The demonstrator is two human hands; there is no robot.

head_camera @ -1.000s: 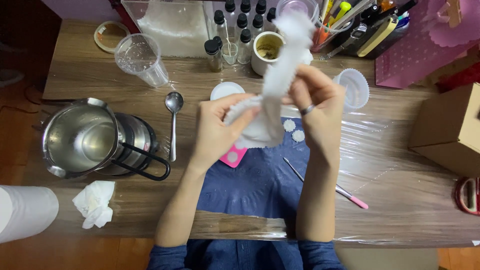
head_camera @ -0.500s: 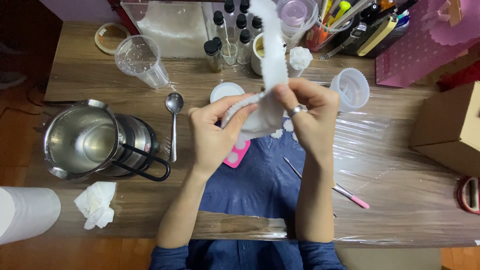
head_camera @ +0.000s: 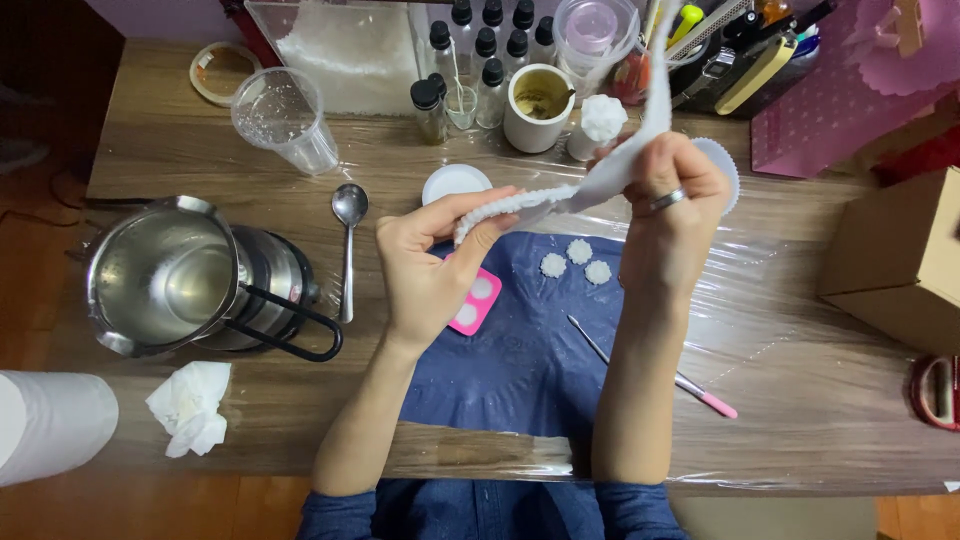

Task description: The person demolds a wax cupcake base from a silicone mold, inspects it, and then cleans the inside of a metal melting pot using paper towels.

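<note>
Head view, looking down on a wooden table (head_camera: 820,400) under clear film; both hands raised above a blue cloth (head_camera: 520,370). The left hand (head_camera: 430,270) is closed on the lower, ruffled end of a white flexible strip (head_camera: 600,180), thumb over curled fingers; the right hand (head_camera: 675,210), ring on one finger, is pinched shut on the strip further up, its free end rising past the fingers toward the top edge. The strip's long axis runs from lower left to upper right, pulled nearly taut between the hands; it is probably a soft mould, though its surface is too blurred to be sure. Three small white flower shapes (head_camera: 575,262) already lie on the cloth, judged finished pieces; a pink mould (head_camera: 473,300) beside them holds two white fills not yet removed, so the work appears partly done. At left: a steel pot (head_camera: 165,280), a spoon (head_camera: 348,245), a crumpled tissue (head_camera: 190,405); a pink-tipped tool (head_camera: 690,388) lies at right.
</note>
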